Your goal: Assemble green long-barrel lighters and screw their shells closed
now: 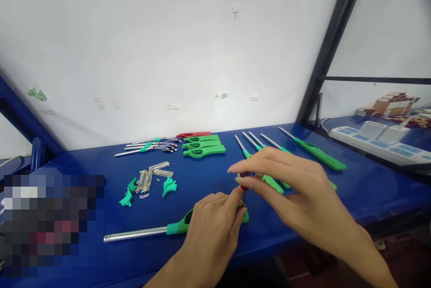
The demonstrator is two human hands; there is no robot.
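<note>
A green long-neck lighter (175, 228) lies on the blue table (134, 261), its silver barrel pointing left. My left hand (213, 223) is wrapped over its handle and presses it down, hiding most of the grip. Above the handle's right end, my right hand (292, 185) pinches a small screwdriver (245, 184) by its dark red handle. The screwdriver stands upright, its thin shaft reaching down to the lighter beside my left fingertips. The very tip is hard to make out.
Green handle shells (205, 150) and a red one (193, 135) lie by the wall, beside wired metal barrels (144, 146). Clear fuel tanks (144, 181) and green triggers (169, 186) sit at left. Several lighters (319, 155) and a power strip (380, 144) are at right.
</note>
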